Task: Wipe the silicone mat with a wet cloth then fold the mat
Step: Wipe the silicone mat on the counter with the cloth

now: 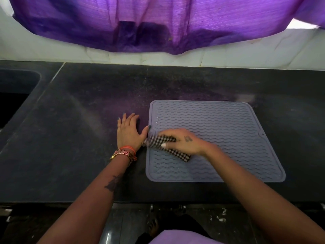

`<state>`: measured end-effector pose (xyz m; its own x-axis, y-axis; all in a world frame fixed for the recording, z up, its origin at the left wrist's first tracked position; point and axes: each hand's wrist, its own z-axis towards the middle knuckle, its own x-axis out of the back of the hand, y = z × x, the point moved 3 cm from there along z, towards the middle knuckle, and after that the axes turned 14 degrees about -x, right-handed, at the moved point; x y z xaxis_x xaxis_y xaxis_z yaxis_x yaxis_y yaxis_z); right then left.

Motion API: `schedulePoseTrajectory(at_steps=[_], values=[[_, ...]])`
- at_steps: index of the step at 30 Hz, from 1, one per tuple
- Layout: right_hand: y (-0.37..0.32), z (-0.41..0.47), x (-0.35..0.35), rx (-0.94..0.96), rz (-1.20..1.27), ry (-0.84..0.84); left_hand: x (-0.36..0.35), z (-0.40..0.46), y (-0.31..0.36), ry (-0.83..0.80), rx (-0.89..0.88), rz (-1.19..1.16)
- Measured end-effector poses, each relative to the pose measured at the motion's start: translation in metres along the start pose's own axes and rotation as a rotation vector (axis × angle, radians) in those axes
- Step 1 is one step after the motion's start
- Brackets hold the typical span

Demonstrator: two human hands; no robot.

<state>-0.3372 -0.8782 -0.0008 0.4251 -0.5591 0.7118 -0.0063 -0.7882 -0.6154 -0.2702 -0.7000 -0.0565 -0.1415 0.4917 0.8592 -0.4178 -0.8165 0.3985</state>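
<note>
A grey mat (219,131) with wavy ridges is lying flat on the dark counter (88,120), toward its right half and nearer the front edge than the wall. The right hand (182,142) is reaching across the mat's left part, pressing a folded black-and-white checked cloth (165,147) down onto it; the thumb is lying over the cloth, but how the fingers are closing on it I cannot tell, as the hand is blurred. One end of the cloth is poking past the mat's left edge. The left hand (129,131) is resting flat on the counter just beside that edge, fingers spread and straight, the thumb tip touching the mat's rim. A sink (15,95) is sitting at the counter's far left. A purple curtain (158,23) is hanging above the back wall.
</note>
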Motion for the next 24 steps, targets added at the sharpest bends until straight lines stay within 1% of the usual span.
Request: schedulePoseTrajectory(at_steps=[1, 3, 5, 7, 9, 12, 14, 16, 18, 19, 21, 22, 23, 24], values=[[0.004, 0.001, 0.005, -0.044, 0.085, 0.063, 0.0, 0.0, 0.0, -0.009, -0.001, 0.005], [0.008, 0.005, 0.005, -0.112, 0.106, 0.154, -0.001, 0.001, -0.001, -0.018, -0.004, 0.021], [0.007, 0.009, -0.005, -0.123, -0.01, 0.157, -0.001, 0.001, -0.001, -0.028, -0.001, 0.022], [0.005, 0.012, -0.01, -0.096, -0.121, 0.164, -0.001, 0.002, -0.001, -0.027, 0.006, 0.013], [0.004, 0.009, -0.01, -0.053, -0.166, 0.135, -0.001, 0.002, 0.0, -0.025, 0.008, 0.008], [-0.001, 0.001, -0.015, 0.035, -0.208, 0.042, 0.0, 0.002, 0.0, -0.018, 0.005, 0.001], [-0.003, -0.004, -0.018, 0.071, -0.185, -0.018, 0.0, 0.002, 0.0, -0.019, 0.007, 0.001], [-0.001, -0.009, -0.015, 0.038, -0.081, -0.115, 0.001, 0.001, 0.0, -0.02, 0.007, 0.0], [0.005, -0.012, -0.006, -0.058, 0.163, -0.163, 0.001, 0.001, 0.0, -0.024, 0.009, -0.003], [0.006, -0.012, -0.001, -0.109, 0.328, -0.137, 0.001, 0.001, 0.0, -0.025, 0.01, -0.002], [0.01, -0.003, 0.001, -0.224, 0.61, -0.023, 0.001, 0.001, 0.001, -0.026, 0.011, 0.001], [0.01, 0.002, 0.0, -0.282, 0.666, 0.028, 0.002, 0.001, 0.001, -0.026, 0.013, 0.0], [0.01, 0.007, -0.004, -0.33, 0.656, 0.066, 0.002, 0.001, 0.001, -0.025, 0.014, -0.003], [0.009, 0.01, -0.008, -0.354, 0.591, 0.101, 0.002, 0.001, 0.001, -0.023, 0.014, -0.006]])
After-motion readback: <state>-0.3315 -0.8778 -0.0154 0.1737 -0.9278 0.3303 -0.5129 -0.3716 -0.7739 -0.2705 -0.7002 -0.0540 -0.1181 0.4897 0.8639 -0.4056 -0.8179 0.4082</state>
